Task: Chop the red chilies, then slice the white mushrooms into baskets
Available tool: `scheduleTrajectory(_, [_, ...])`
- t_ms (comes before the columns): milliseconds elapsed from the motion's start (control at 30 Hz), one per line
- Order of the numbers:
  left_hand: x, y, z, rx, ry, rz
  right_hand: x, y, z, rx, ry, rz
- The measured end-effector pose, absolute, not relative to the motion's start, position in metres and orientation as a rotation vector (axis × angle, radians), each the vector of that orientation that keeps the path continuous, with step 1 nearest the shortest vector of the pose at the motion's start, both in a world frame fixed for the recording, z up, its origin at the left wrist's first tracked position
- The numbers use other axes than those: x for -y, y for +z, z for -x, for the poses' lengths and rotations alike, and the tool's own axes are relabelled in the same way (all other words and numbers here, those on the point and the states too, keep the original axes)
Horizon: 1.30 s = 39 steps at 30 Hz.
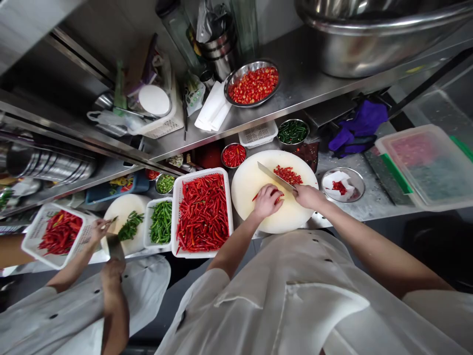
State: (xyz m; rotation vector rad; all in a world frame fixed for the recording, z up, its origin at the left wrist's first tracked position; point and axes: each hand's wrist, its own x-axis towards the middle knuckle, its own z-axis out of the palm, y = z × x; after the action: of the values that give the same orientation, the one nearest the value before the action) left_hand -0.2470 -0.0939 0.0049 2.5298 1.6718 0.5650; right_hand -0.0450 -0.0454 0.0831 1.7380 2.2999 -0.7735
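Note:
On the round white cutting board (246,197), my left hand (266,201) has its fingers curled over several red chilies (277,198), pressing them to the surface. My right hand (309,196) grips the handle of a cleaver (275,176), whose blade slants up and left across the board. Beyond the blade lies a heap of chopped red chili (287,174). A white basket full of whole red chilies (203,212) stands left of the board. To the right, a round metal plate (360,186) holds white paper and some chopped red bits.
Behind the board sit a bowl of red chilies (234,155) and a bowl of green chilies (293,132). A steel shelf (295,93) overhangs them, bearing a bowl of chopped chili (254,84). At left, a co-worker's hands (111,268) work with a cleaver over green chilies.

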Motion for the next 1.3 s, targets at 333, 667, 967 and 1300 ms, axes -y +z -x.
scheduleTrajectory(333, [0.093, -0.004, 0.239, -1.870, 0.668, -2.420, 0.057, 0.080, 0.047, -2.357, -0.728, -1.779])
scheduleTrajectory(667, [0.079, -0.003, 0.261, -1.599, 0.665, -2.466, 0.051, 0.095, 0.063, -2.351, -0.757, -1.701])
scheduleTrajectory(967, [0.080, -0.001, 0.260, -1.527, 0.635, -2.520, 0.038, 0.097, 0.083, -2.279, -0.813, -1.690])
scheduleTrajectory(1300, [0.072, -0.005, 0.274, -1.456, 0.644, -2.578, 0.035, 0.097, 0.103, -2.236, -0.860, -1.698])
